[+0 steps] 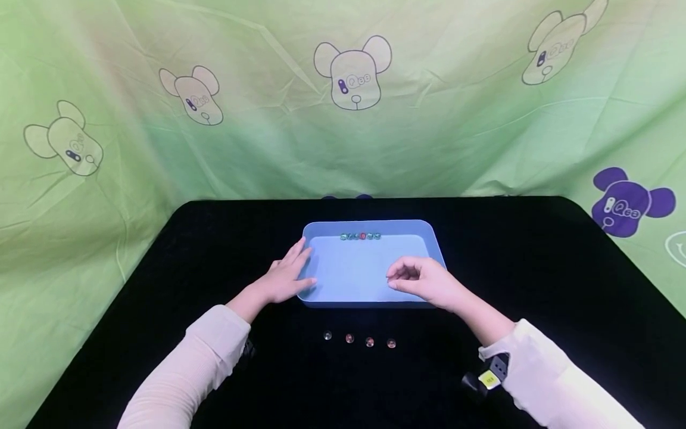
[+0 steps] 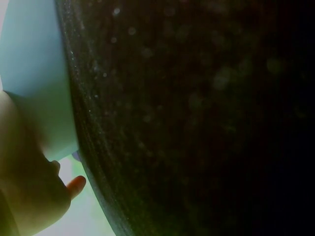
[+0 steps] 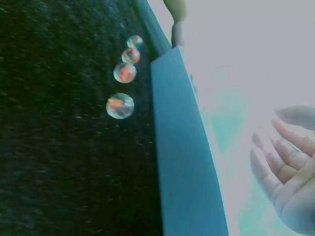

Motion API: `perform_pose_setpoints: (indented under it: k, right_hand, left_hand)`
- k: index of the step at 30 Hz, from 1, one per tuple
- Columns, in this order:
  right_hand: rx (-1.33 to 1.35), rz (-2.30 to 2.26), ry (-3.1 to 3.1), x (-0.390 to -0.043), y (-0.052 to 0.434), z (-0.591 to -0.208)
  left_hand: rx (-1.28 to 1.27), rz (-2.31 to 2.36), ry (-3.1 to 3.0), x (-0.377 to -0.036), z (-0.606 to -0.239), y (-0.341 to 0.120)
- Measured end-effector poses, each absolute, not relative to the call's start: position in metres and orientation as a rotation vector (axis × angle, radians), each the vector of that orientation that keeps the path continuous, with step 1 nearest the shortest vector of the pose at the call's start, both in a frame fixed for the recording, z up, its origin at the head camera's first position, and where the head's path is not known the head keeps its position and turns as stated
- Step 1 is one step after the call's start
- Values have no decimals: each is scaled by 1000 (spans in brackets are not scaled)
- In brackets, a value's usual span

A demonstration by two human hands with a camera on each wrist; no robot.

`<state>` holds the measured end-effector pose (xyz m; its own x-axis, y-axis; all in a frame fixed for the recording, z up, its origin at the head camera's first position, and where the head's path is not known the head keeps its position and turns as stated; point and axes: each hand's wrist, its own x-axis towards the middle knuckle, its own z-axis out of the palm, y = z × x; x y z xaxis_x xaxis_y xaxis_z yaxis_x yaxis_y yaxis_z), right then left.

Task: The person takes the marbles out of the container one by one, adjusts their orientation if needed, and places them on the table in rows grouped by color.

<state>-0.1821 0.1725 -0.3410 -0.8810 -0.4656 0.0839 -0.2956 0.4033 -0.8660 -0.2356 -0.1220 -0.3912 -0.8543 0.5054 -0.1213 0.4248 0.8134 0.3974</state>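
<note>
Head view shows a blue tray on the black table, its long axis running left to right. Left hand lies flat, fingers straight, against the tray's left rim. Right hand hovers over the tray's near right part, its grip loosely curled, holding nothing visible. Six marbles line the far wall; four marbles sit on the table just before the tray.

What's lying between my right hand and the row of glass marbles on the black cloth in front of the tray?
Only the near wall of the light blue plastic tray separates the right hand from the four marbles; the head view shows it.
</note>
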Motion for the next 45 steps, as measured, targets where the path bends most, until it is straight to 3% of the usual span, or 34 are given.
perform_pose_setpoints:
  k: [45]
  right_hand:
    - [-481, -1543, 2508, -237, 156, -336]
  left_hand:
    - [707, 523, 2777, -236, -393, -122]
